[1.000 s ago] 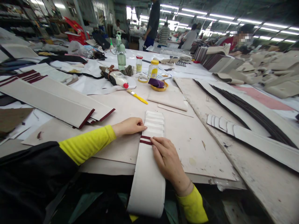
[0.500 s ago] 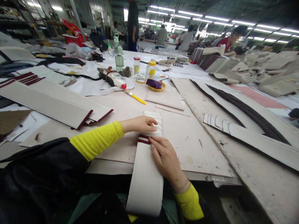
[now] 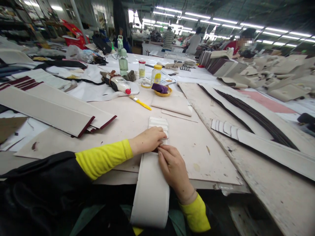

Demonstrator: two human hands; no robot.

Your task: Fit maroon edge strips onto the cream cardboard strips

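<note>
A long off-white strip (image 3: pixel 150 193) lies over the table's near edge, its near end curving down toward my lap. Several layers of like strips (image 3: pixel 157 122) show their stepped ends just beyond my hands. My left hand (image 3: pixel 150 139) reaches across from the left, fingers curled closed at the strip's dark red end band. From the right, my right hand (image 3: pixel 174 168) pinches the same banded end, thumb and fingers together. The two hands' fingertips almost meet, and they cover most of the red band.
To the left lie off-white strips with dark red edges (image 3: pixel 51 105). Ahead are a yellow-handled brush (image 3: pixel 140 103), a yellow basket (image 3: pixel 162 93) with purple cloth, jars and a green bottle (image 3: pixel 123 65). Dark-edged curved pieces (image 3: pixel 256 114) lie right. Other people work farther back.
My left hand has moved slightly toward me and closed its fingers at the red band, now largely covering it. My right hand stays at the same spot on the strip.
</note>
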